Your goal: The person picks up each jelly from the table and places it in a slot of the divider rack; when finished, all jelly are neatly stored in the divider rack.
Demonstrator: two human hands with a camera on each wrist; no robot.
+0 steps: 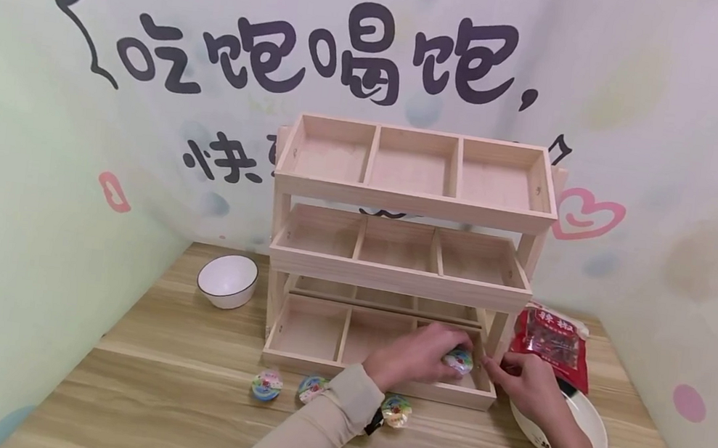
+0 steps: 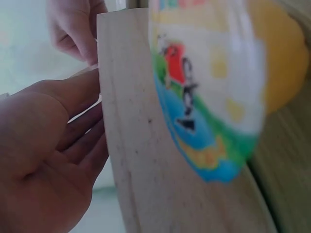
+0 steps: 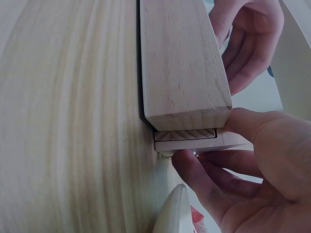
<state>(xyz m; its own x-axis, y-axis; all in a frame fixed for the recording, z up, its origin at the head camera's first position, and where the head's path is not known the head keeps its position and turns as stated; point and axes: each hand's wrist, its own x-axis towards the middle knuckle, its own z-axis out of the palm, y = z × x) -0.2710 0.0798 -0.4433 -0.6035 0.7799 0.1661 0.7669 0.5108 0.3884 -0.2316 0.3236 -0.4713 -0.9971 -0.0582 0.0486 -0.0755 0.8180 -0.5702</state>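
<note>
A light wooden three-tier rack (image 1: 414,202) stands against the wall, each tier split into three compartments. My left hand (image 1: 416,352) reaches over the front board of the lowest tray and holds a jelly cup (image 1: 459,361) with a printed lid in its right compartment. My right hand (image 1: 532,392) pinches the right side wall of that tray, thumb inside and fingers outside, as the right wrist view shows at the tray's corner (image 3: 187,119). The left wrist view has the left hand (image 2: 48,141) behind the front board (image 2: 146,126); the cup it holds is hidden there.
On the table before the rack lie more jelly cups (image 1: 266,385), one with yellow contents (image 2: 284,53) close to the left wrist camera. A white bowl (image 1: 227,280) stands left. At right are a red packet (image 1: 552,341) and a white plate (image 1: 589,423) under my right forearm.
</note>
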